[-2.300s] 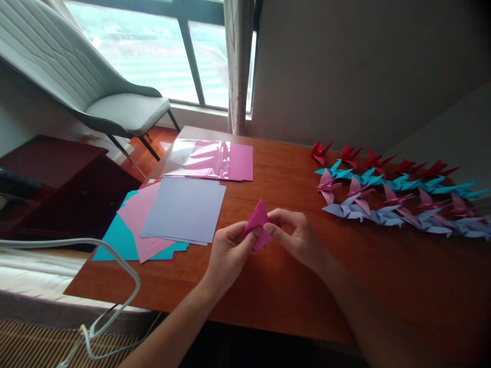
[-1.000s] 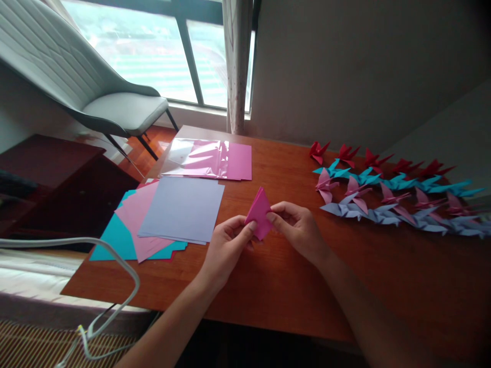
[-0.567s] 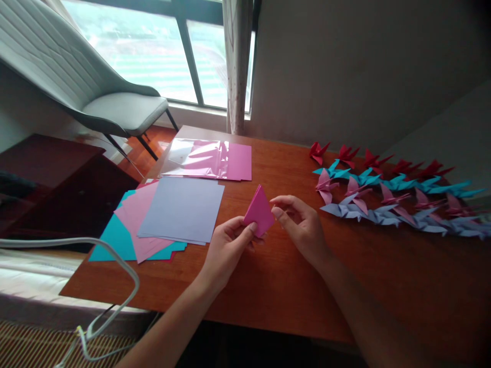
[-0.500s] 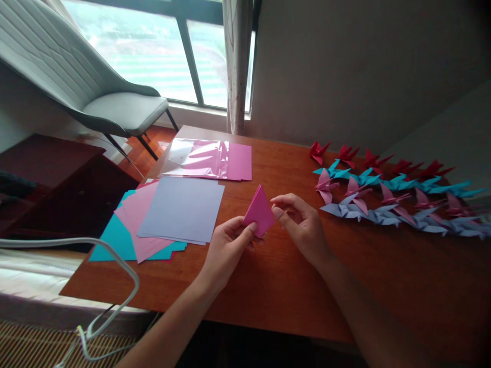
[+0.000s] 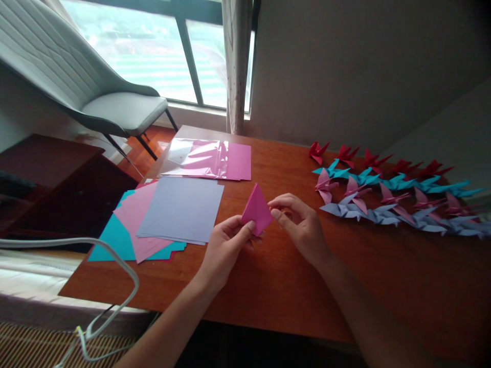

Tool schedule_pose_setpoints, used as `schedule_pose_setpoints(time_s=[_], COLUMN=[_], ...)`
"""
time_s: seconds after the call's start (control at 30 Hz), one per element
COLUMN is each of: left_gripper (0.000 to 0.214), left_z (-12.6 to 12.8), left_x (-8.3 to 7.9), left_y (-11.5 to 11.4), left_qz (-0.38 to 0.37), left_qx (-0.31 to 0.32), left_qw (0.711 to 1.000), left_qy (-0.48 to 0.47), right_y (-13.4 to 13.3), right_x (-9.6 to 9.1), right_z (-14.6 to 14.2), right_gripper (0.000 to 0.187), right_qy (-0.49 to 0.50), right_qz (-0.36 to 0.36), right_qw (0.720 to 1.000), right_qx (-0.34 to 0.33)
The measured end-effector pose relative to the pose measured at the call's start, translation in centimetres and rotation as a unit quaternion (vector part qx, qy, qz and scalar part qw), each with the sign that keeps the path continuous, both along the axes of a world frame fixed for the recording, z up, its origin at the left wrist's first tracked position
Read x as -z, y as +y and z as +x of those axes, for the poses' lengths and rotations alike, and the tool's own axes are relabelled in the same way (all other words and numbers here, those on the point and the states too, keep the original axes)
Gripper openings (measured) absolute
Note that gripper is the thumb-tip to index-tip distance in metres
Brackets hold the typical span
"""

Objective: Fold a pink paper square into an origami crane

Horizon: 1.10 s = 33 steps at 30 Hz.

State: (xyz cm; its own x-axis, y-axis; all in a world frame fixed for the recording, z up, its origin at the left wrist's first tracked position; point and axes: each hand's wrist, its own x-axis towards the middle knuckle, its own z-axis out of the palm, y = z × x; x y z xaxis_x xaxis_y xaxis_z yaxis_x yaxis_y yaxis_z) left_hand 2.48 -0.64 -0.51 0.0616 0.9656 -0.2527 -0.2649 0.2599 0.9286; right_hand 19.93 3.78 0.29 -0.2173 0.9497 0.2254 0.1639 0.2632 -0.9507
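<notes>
A magenta sheet of origami paper point(image 5: 258, 208), folded into a small kite shape, is held up over the table. My left hand point(image 5: 232, 240) grips its lower left part, thumb on the front and fingers behind. At the right edge of the folded paper, my right hand point(image 5: 297, 222) has thumb and index finger pinched together; the fingertips hide exactly how much paper is between them. Left of my hands lie loose lavender sheets point(image 5: 182, 209), partly covering pink sheets point(image 5: 140, 214) and turquoise sheets point(image 5: 115, 237).
Behind the loose sheets lies a clear packet with magenta paper point(image 5: 240, 161). Rows of folded paper cranes, red point(image 5: 318, 151), turquoise point(image 5: 368, 177), pink point(image 5: 325, 186) and lavender point(image 5: 345, 208), stand on the table's right. A white cable point(image 5: 130, 276) loops at the left, near a chair point(image 5: 123, 110).
The folded magenta paper has shifted slightly left and turned a little in my left hand. My right fingertips stay at its right edge, having moved slightly left too.
</notes>
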Motion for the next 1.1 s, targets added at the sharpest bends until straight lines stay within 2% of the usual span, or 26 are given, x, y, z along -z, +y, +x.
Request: schedule_pose_setpoints(time_s=[0.2,0.4,0.53,0.7,0.83,1.1], left_gripper=[0.023,0.022,0.022,0.020,0.020,0.020], left_z=[-0.13,0.08,0.14,0.16,0.15,0.23], left_x=[0.18,-0.05,-0.08,-0.13,-0.09,-0.15], left_y=[-0.03,-0.14,-0.19,-0.14,-0.06,-0.19], left_qz=[-0.005,0.028,0.043,0.048,0.049,0.061], left_qx=[0.008,-0.026,-0.044,-0.073,-0.074,-0.073], left_qw=[1.000,0.998,0.996,0.992,0.991,0.990], left_qy=[-0.021,0.055,0.072,0.087,0.099,0.104], right_y=[0.08,-0.16,-0.47,-0.43,-0.43,-0.60], right_x=[0.31,0.39,0.51,0.81,0.82,0.59], right_z=[0.09,-0.02,-0.30,-0.51,-0.55,-0.87], right_gripper=[0.008,0.007,0.010,0.010,0.012,0.017], right_qy=[0.014,0.006,-0.014,-0.040,-0.040,0.024], right_qz=[-0.022,-0.004,-0.022,-0.026,-0.050,-0.111], right_qw=[1.000,1.000,1.000,0.998,0.998,0.993], right_qx=[-0.018,-0.001,0.004,0.045,0.026,0.012])
